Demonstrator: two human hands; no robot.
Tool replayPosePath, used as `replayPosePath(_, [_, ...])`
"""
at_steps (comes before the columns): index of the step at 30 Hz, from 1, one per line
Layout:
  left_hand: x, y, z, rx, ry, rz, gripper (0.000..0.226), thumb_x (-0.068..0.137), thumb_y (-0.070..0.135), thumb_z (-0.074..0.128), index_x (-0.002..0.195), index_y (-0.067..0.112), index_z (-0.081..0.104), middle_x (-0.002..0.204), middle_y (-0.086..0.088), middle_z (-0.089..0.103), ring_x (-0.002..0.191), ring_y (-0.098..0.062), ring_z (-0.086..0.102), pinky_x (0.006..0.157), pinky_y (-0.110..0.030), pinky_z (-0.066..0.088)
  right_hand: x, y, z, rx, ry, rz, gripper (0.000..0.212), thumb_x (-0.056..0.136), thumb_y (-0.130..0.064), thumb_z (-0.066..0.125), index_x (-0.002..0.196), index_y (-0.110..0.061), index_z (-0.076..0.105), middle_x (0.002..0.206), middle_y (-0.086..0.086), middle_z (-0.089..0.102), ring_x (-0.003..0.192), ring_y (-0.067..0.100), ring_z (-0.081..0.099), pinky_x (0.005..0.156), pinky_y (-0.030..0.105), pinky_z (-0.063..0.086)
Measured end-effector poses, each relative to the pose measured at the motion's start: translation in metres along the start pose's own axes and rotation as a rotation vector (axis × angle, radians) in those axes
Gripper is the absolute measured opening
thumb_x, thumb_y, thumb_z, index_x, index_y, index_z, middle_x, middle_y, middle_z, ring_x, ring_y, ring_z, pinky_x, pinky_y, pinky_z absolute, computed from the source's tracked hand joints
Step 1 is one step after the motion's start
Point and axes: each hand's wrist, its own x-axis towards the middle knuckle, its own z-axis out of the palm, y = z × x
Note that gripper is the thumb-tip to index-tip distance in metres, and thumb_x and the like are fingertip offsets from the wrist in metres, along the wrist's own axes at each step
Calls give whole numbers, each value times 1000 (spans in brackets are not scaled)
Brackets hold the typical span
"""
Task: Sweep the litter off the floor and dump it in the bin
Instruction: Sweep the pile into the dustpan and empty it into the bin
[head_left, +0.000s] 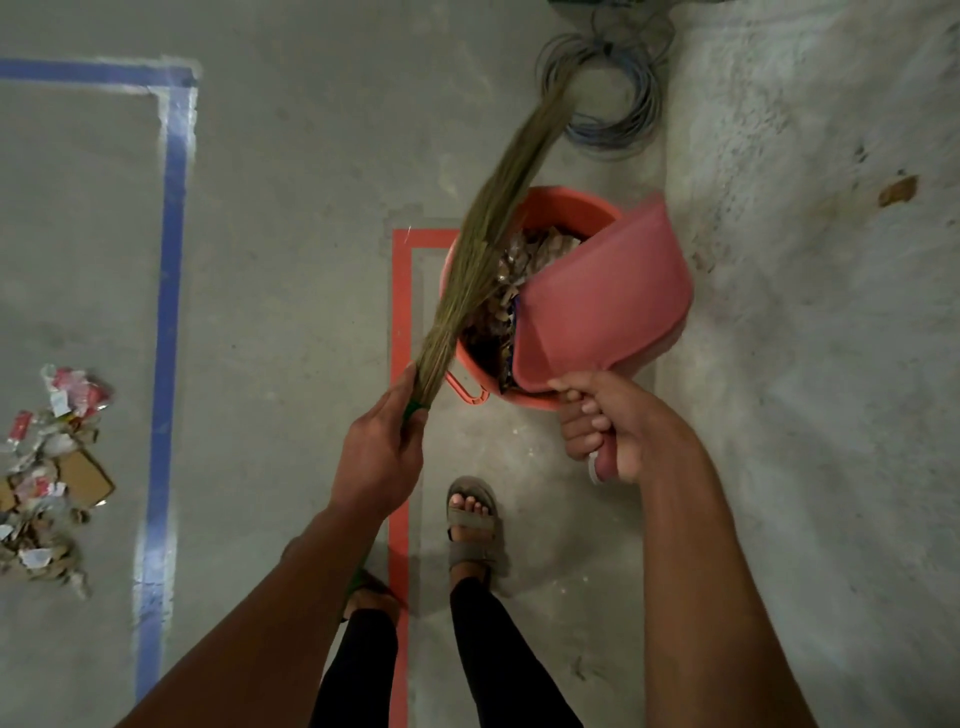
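Litter (49, 478) lies heaped at the floor's left edge, partly cut off. Right hand (613, 431) grips a pink dustpan (602, 301) tipped over the orange bin (566, 208), hiding its contents. Left hand (379, 457) grips the broom (498, 208).

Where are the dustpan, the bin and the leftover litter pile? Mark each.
dustpan (602, 306), head view, on its pink underside.
bin (563, 203), head view, on its orange far rim.
litter pile (49, 467), head view, on the scraps left of the blue tape.

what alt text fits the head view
The right hand tips a pink plastic dustpan over an orange bucket bin of litter; the left hand holds a grass broom. A litter pile remains on the floor.
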Motion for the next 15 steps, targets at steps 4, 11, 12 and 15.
replayPosePath(4, [3, -1, 7, -64, -46, -91, 57, 107, 28, 52, 161, 35, 34, 92, 2, 68, 70, -8, 64, 63, -25, 50, 55, 7, 4, 114, -52, 129, 39, 100, -13, 51, 63, -21, 39, 45, -11, 28, 32, 2, 22, 33, 17, 20])
replayPosePath(11, [11, -13, 17, -136, -25, -160, 55, 109, 31, 49, 161, 37, 33, 80, 2, 67, 66, -14, 66, 62, -39, 59, 134, -19, 16, 391, 13, 119, 47, 103, -8, 43, 59, -20, 32, 39, -8, 27, 29, 6, 25, 30, 20, 27])
replayPosePath(12, [12, -13, 17, -131, -22, -164, 55, 109, 32, 49, 161, 38, 32, 82, 2, 67, 68, -14, 66, 63, -39, 59, 135, -24, 19, 434, -13, 109, 48, 103, -8, 44, 57, -19, 35, 39, -8, 28, 29, 6, 26, 30, 20, 28])
replayPosePath(15, [15, -14, 15, -135, -10, -146, 55, 109, 31, 49, 159, 42, 32, 84, 0, 68, 68, -15, 66, 64, -43, 60, 121, -33, 28, 617, -122, 98, 54, 104, -10, 45, 50, -14, 41, 39, -8, 28, 28, 5, 26, 29, 19, 28])
